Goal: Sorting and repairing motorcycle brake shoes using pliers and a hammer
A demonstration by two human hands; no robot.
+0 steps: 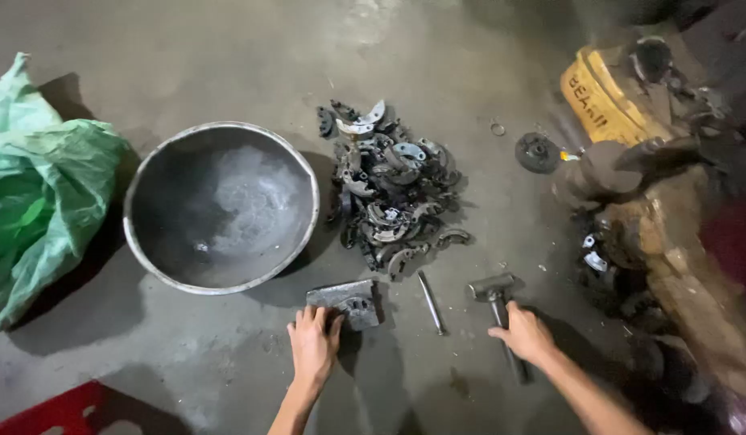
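My left hand [314, 341] rests flat on the concrete floor, its fingers touching the near edge of a grey metal block [342, 300] with a curved part lying on it. My right hand [523, 332] is closed around the handle of a hammer [495, 292], whose steel head lies on the floor. A thin metal rod [430, 302] lies between the two hands. Just beyond them is a pile of several dark, curved brake shoes [393, 189].
A large round metal basin [151, 176] stands at the left, next to a green plastic bag [35, 185]. A yellow container [598, 101], a black disc [537, 151] and greasy machine parts [646, 234] crowd the right. A red object [63, 411] lies at the bottom left.
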